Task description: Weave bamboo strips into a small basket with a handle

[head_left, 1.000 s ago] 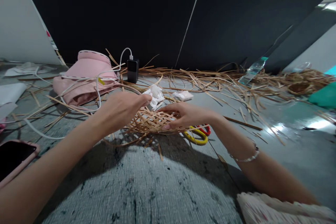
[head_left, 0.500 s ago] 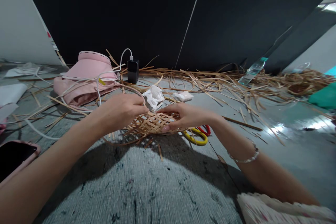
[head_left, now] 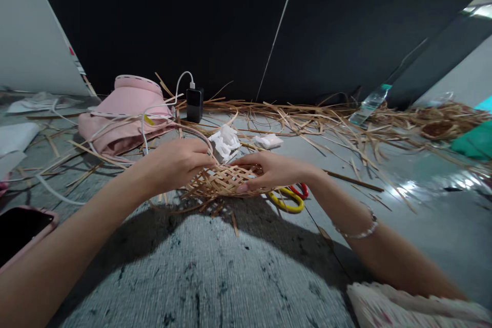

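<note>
- One phone (head_left: 19, 230) in a pink case lies at the far left, by the left forearm.
- One white cable (head_left: 144, 133) loops across a pink bag (head_left: 130, 110) and runs to one black power bank (head_left: 194, 105).
- The left hand (head_left: 175, 164) is curled narrow at the near side of the woven piece; I cannot tell whether it pinches a strip.
- One woven piece (head_left: 219, 183) of flat straw strips sits between the hands, partly open at its edges.
- The right hand (head_left: 272, 171) closes narrowly over that piece, holding it with the fingers among the strips.
- Two white wads (head_left: 226, 141) lie beyond the hands.
- One pair of scissors (head_left: 286, 201), yellow- and red-handled, lies just past the right hand.
- Loose strips (head_left: 307, 123) spread behind, towards one plastic bottle (head_left: 371, 105) and a second woven piece (head_left: 436, 129).
</note>
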Demonstrator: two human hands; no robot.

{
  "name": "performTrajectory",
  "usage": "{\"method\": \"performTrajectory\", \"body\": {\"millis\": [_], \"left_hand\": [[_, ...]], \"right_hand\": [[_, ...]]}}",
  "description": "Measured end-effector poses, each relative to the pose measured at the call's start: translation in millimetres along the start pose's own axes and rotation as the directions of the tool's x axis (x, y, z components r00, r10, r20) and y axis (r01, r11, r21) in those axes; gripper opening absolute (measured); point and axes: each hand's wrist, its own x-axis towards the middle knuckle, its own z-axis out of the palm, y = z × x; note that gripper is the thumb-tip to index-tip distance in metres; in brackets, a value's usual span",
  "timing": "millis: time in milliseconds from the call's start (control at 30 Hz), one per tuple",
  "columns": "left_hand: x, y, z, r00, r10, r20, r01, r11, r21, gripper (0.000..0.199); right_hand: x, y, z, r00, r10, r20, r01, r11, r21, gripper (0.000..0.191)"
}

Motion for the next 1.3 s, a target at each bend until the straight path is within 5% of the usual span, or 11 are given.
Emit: {"method": "performTrajectory", "body": {"millis": [633,833,1000,1100,1200,1300], "left_hand": [[2,10,5.9,0.997,-0.068,0.031,0.068,0.998,0.001,0.021],[4,8,-3.5,0.987,-0.066,-0.144,0.099,0.966,0.238,0.024],[-2,4,-36.8,0.959,0.02,-0.282,0.119,0.876,0.467,0.02],[-7,4,-57.7,0.901,-0.113,-0.419,0.302,0.858,0.416,0.021],[-10,3,-64.2,0.772,-0.37,-0.517,0.54,0.811,0.226,0.027],[-8,-2,-57.7,0.78,-0.465,-0.419,0.56,0.817,0.135,0.03]], "right_hand": [[1,-4,2,1.0,-0.024,-0.012,0.023,0.998,-0.065,0.069],[4,-1,4,1.0,-0.009,0.002,0.009,1.0,-0.024,0.075],[7,7,2,0.999,0.032,0.02,-0.034,0.993,0.112,0.08],[8,18,-1,0.994,0.096,-0.047,-0.087,0.982,0.169,0.078],[9,25,-3,0.987,0.118,-0.106,-0.09,0.967,0.238,0.073],[9,24,-3,0.99,0.1,-0.1,-0.073,0.968,0.242,0.071]]}}
